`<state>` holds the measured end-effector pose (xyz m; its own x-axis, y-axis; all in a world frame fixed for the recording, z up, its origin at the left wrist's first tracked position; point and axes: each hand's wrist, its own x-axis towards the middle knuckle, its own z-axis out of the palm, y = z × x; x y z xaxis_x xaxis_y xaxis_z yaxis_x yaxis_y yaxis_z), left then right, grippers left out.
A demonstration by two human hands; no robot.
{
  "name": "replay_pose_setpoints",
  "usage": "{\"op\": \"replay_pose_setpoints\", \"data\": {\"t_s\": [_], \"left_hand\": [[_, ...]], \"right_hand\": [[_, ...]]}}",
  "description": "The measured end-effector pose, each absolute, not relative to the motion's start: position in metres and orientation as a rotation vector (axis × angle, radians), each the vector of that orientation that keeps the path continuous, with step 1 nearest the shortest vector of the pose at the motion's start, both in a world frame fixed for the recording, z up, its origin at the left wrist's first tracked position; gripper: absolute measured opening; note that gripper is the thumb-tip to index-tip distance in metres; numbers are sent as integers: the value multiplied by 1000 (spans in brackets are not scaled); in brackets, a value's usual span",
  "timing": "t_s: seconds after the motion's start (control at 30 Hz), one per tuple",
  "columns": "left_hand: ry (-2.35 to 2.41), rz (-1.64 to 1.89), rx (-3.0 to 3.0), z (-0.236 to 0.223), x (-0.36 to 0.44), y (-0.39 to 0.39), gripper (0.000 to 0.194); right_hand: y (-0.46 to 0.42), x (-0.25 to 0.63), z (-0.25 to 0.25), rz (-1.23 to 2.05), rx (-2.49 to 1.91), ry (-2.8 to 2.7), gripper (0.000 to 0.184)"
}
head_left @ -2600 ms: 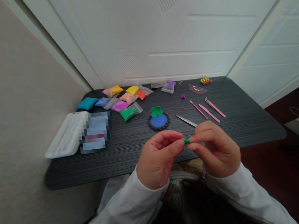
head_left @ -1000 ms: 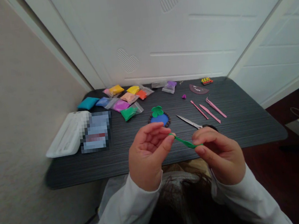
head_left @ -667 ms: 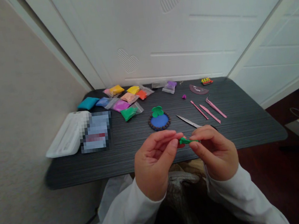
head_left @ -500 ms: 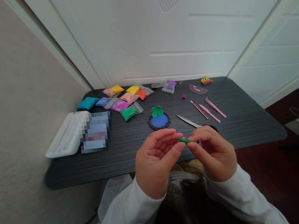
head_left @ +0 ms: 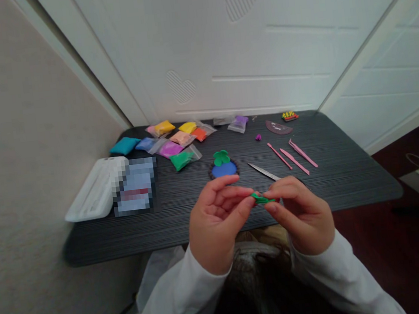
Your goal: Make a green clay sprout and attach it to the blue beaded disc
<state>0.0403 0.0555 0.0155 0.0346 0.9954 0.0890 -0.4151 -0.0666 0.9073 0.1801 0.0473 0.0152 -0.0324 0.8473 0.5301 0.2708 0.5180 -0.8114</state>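
Note:
Between the fingertips of both hands is a small, thin piece of green modelling clay (head_left: 261,199), held above the table's front edge. My left hand (head_left: 219,221) pinches its left end with thumb and finger, the index finger lifted away. At the right end, my right hand (head_left: 301,212) grips it between thumb and fingers, which hide part of it. Just beyond the hands lies a blue clay disc (head_left: 224,170) with a ring of dark brown balls, and a green clover-like clay shape (head_left: 221,157) rests at its far edge. Scissors (head_left: 264,171) lie behind my right hand, handles mostly covered.
Bags of coloured clay, one green (head_left: 181,160), spread over the back left. A white box (head_left: 94,190) and a blurred packet (head_left: 135,188) lie at the left. Pink tools (head_left: 294,161), a purple clay bit (head_left: 258,138) and a clear half-round template (head_left: 279,127) lie right.
My left index finger has lifted away from the green clay. More of the clay shows between my fingertips. The view has shifted slightly.

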Motion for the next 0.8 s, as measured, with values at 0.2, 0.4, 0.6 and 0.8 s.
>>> {"op": "replay_pose_setpoints", "data": {"t_s": [0.2,0.4,0.6,0.8], "left_hand": [[829,1362,959,16,42,53,33],[812,1418,879,15,38,59,30],[780,1388,850,12,39,59,30],[802,1348,890,12,43,53,28]], "right_hand": [[48,176,11,472,-1038,-1638,27],[50,184,15,397,-1098,-1592,15],[48,182,15,544,-1024,-1627,18],[49,173,8,464,-1057,-1601,28]]}}
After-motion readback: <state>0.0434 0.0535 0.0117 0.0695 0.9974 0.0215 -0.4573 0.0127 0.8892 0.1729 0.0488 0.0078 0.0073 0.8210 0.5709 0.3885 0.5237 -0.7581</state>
